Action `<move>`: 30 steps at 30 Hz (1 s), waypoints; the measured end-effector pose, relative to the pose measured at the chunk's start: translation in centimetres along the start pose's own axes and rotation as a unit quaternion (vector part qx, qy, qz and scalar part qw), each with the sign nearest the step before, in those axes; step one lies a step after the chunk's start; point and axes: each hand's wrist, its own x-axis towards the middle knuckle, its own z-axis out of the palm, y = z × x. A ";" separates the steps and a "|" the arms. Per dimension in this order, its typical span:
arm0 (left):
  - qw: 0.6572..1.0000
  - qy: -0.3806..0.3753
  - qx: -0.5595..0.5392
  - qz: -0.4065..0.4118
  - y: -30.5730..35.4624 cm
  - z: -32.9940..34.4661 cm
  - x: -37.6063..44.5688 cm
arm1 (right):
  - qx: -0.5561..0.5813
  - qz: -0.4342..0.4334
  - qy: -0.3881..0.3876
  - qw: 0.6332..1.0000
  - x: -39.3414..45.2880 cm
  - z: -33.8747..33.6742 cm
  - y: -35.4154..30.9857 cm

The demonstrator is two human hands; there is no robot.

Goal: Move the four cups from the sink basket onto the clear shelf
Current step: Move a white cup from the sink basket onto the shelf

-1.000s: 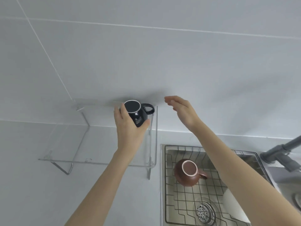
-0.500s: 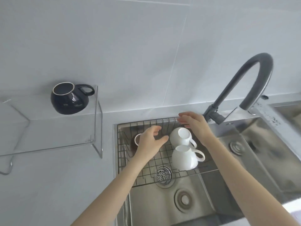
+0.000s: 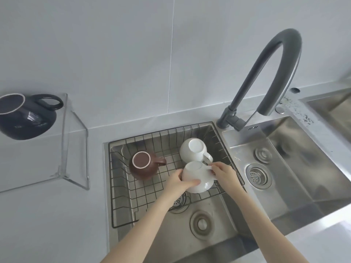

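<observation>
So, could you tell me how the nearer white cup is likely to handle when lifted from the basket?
The nearer white cup looks glazed, so probably rigid and breakable. Its glossy, rounded body may be slippery; the left hand cups its side, the right hand is at its handle.

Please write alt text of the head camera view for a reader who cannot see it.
Both hands, left hand and right hand, grasp the nearer white cup in the wire sink basket. A second white cup and a brown cup remain there; a dark cup stands on the clear shelf.
</observation>
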 end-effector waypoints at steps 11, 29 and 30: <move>0.993 0.088 0.016 0.074 1.7 0.3 -0.8 | -0.003 -0.033 0.019 0.999 -0.4 -0.2 -1.4; 0.907 0.302 0.007 0.295 8.5 -21.9 -19.3 | 0.076 -0.346 -0.095 0.930 -13.4 9.8 -24.0; 0.904 0.305 0.013 0.298 8.3 -23.3 -20.0 | 0.075 -0.354 -0.102 0.927 -13.9 11.0 -24.7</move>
